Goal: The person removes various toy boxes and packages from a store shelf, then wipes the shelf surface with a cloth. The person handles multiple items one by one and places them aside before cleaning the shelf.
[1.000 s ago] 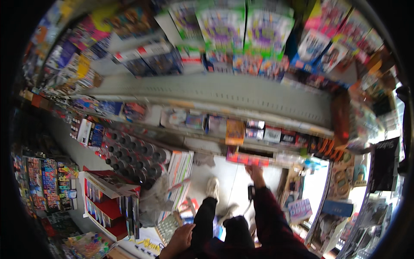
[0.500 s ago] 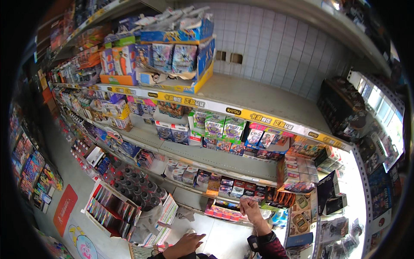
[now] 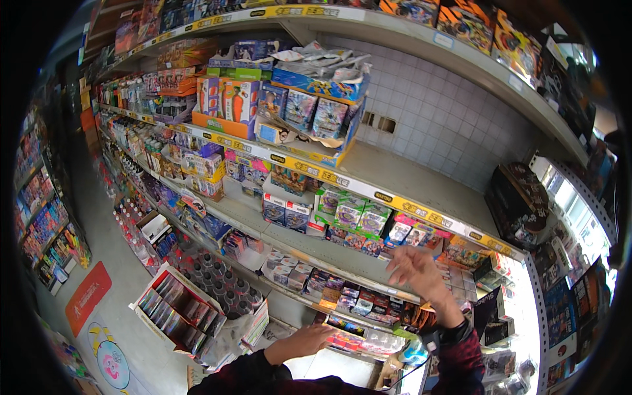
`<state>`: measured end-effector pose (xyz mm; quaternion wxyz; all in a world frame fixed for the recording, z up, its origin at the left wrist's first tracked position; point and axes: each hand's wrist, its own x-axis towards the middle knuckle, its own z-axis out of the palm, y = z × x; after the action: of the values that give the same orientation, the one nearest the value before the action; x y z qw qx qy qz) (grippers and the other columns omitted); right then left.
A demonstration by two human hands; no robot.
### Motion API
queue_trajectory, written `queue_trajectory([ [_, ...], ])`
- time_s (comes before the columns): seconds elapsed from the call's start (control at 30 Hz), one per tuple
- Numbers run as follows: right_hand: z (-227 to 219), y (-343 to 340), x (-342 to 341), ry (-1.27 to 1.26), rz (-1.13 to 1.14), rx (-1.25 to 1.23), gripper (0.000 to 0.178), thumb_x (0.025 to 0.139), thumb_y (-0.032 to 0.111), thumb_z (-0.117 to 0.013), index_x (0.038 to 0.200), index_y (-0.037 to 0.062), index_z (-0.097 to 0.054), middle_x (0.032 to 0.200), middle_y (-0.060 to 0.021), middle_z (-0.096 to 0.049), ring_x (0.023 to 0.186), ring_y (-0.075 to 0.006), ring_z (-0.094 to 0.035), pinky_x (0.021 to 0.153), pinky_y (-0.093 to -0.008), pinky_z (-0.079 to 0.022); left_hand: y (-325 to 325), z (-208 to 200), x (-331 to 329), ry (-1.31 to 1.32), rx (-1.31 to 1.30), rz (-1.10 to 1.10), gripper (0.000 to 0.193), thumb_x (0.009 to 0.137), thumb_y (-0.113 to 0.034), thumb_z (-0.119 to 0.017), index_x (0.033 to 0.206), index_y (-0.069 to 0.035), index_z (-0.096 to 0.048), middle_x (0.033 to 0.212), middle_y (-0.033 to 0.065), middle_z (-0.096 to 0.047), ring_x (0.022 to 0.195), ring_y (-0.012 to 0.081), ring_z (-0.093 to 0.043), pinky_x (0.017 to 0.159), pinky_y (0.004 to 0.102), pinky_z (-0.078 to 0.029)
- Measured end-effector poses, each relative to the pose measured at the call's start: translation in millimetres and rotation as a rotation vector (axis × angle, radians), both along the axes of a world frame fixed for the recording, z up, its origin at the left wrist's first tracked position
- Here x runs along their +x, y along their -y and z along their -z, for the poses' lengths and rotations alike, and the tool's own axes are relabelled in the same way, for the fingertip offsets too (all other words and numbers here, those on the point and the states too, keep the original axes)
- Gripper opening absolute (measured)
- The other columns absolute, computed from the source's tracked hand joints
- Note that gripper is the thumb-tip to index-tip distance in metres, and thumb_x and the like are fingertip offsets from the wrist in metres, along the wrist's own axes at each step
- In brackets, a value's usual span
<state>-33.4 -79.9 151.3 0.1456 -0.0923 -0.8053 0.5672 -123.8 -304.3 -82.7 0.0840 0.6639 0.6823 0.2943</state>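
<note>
My right hand [image 3: 420, 275] is raised in front of the middle shelves, its fingers loosely bent and apart, slightly blurred. I make out nothing in it. Behind it are small boxed toys [image 3: 359, 216] in green and white packs and a shelf board [image 3: 329, 249]. Lower and to the left, my left hand [image 3: 304, 342] reaches out with fingers extended and holds nothing visible. It is nearest to a row of red and pink packs [image 3: 345, 341] at the bottom of the rack. Neither hand visibly grips any goods.
An open carton [image 3: 172, 309] of thin packs stands on the floor at the left, beside several dark-capped bottles [image 3: 220, 283]. Display boxes of foil packs [image 3: 309, 112] sit on the upper shelf. A black box [image 3: 520, 201] stands at that shelf's right end. A perforated upright [image 3: 579, 191] borders the right.
My view has shifted, so the top shelf's front now shows. My right hand has risen and its fingers have loosened from a pinch. My left hand has moved up and to the right.
</note>
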Motion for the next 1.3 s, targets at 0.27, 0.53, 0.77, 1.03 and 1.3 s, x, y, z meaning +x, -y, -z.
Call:
queue_trajectory([
  [0.27,-98,-30,-158,0.018,0.208,0.097,0.061,0.086,0.043,-0.052,0.123,-0.0033,-0.041,0.11,-0.018,-0.054,0.088,-0.0273,-0.059,0.064,-0.0349,-0.052,-25,-86,-115,0.014,0.266,-0.185,0.038,0.083,-0.013,-0.055,0.119,-0.004,-0.046,0.114,0.0197,-0.053,0.105,0.0353,-0.051,0.088,0.0402,-0.043],
  [0.53,-116,-31,-293,0.008,0.499,0.171,0.08,0.075,0.044,-0.058,0.136,0.0057,-0.025,0.13,-0.0178,-0.041,0.109,-0.0336,-0.048,0.075,-0.0489,-0.045,-17,-154,-211,0.068,0.507,-0.423,0.038,0.084,-0.014,-0.055,0.119,-0.001,-0.045,0.116,0.0211,-0.051,0.102,0.0389,-0.052,0.084,0.0405,-0.044],
  [0.77,-121,-42,-301,-0.064,0.406,0.086,0.068,0.076,0.039,-0.054,0.133,0.0107,-0.031,0.133,-0.0166,-0.038,0.118,-0.0378,-0.039,0.084,-0.0582,-0.037,-12,-189,-294,0.14,0.819,-0.671,0.037,0.082,-0.008,-0.054,0.116,0.004,-0.046,0.108,0.0241,-0.054,0.097,0.0387,-0.054,0.083,0.0409,-0.044],
  [1.03,-75,-63,-325,-0.23,0.494,0.256,0.055,0.079,0.01,-0.044,0.132,0.0036,-0.032,0.105,-0.0172,-0.058,0.09,-0.0263,-0.059,0.074,-0.0341,-0.048,-55,-233,-378,-0.003,0.724,-0.851,0.049,0.083,0.0,-0.045,0.127,0.012,-0.028,0.13,0.0317,-0.032,0.121,0.0419,-0.034,0.099,0.0409,-0.032],
  [1.3,-74,-89,-316,-0.143,0.447,0.162,0.055,0.078,0.003,-0.038,0.133,0.0039,-0.031,0.102,-0.018,-0.057,0.078,-0.0245,-0.06,0.051,-0.0325,-0.052,-75,-235,-377,-0.003,0.732,-0.817,0.054,0.074,0.008,-0.046,0.126,0.01,-0.031,0.123,0.0281,-0.039,0.115,0.0411,-0.036,0.096,0.0432,-0.032],
])
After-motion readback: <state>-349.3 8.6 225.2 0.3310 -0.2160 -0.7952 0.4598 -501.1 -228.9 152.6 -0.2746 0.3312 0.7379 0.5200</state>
